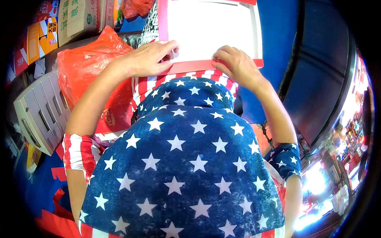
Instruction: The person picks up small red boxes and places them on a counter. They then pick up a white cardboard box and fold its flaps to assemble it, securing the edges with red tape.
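A shallow white box with red edges (214, 33) lies before me at the top of the view. Its white inside is overexposed, so I cannot make out details there. My left hand (152, 57) is at the box's near left corner, fingers curled over the red edge. Farther right along the same near edge, my right hand (238, 65) has bent fingers pressed on the red strip (198, 66). The thumbs and undersides of both hands are partly hidden.
Left of my arm sit a red plastic bag (85, 65) and a grey slotted case (41, 113). Cardboard cartons (79, 18) stand behind them. Red scraps (59, 220) lie at lower left. A large dark panel (321, 71) rises on the right, beside a blue surface (276, 43).
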### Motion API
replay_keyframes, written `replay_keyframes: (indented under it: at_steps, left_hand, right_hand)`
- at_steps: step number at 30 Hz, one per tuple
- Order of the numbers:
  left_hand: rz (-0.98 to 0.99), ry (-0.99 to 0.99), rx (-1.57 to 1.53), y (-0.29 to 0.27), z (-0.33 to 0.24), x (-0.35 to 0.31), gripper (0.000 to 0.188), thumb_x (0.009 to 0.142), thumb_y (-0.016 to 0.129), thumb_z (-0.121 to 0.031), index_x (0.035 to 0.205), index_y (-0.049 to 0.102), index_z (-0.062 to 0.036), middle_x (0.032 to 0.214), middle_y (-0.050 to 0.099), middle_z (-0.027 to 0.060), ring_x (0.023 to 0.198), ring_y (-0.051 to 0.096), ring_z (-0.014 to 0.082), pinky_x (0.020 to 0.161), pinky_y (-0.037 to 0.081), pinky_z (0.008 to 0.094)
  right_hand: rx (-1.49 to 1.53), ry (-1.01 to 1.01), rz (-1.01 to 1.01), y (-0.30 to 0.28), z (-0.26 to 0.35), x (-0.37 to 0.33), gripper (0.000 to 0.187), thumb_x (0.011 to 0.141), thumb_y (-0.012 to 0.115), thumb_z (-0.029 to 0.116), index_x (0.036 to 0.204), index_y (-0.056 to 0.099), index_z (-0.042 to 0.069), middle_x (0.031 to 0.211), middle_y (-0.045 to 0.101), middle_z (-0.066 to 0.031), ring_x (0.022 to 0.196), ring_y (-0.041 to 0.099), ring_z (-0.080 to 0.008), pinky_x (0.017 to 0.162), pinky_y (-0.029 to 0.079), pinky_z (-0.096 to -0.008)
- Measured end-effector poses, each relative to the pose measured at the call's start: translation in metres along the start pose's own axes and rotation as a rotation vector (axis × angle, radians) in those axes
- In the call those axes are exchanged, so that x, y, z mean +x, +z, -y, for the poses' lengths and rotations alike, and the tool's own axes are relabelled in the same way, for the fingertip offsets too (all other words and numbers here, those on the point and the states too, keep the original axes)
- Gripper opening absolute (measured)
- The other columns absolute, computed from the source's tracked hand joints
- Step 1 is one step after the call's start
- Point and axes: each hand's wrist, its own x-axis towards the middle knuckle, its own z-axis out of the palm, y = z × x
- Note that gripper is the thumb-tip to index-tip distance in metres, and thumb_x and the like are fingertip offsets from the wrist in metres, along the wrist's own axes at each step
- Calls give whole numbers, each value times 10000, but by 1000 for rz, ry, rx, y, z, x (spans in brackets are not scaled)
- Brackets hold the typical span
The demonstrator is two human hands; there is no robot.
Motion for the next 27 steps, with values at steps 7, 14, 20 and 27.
replay_keyframes:
  at_steps: [7,14,20,27]
  left_hand:
    - [-259,242,86,25,11,-2,160,877,666,-85,998,592,-12,1096,572,114,1032,586,313,909,496,401]
    - [-288,164,243,36,-11,-10,190,845,730,-119,950,630,4,1097,572,119,1078,586,293,986,470,418]
    - [-286,154,262,49,-10,-8,108,864,689,-98,916,688,-4,1074,585,106,1103,582,279,1109,390,457]
    - [-204,150,192,40,-7,0,121,862,679,-111,886,705,5,1103,589,102,1124,542,275,1047,420,419]
  right_hand:
    - [-214,-103,-185,7,6,-15,292,916,712,314,1121,692,109,1182,644,-70,1136,612,-232,978,507,-392]
    - [-129,0,-83,9,12,-14,203,948,656,279,944,701,81,956,656,-41,922,641,-206,836,540,-343]
    - [-27,68,110,5,9,-13,215,948,670,289,999,704,83,988,689,-52,970,667,-218,785,562,-337]
    - [175,-126,-97,33,35,13,195,956,632,242,983,676,54,916,655,-99,898,649,-296,810,535,-406]
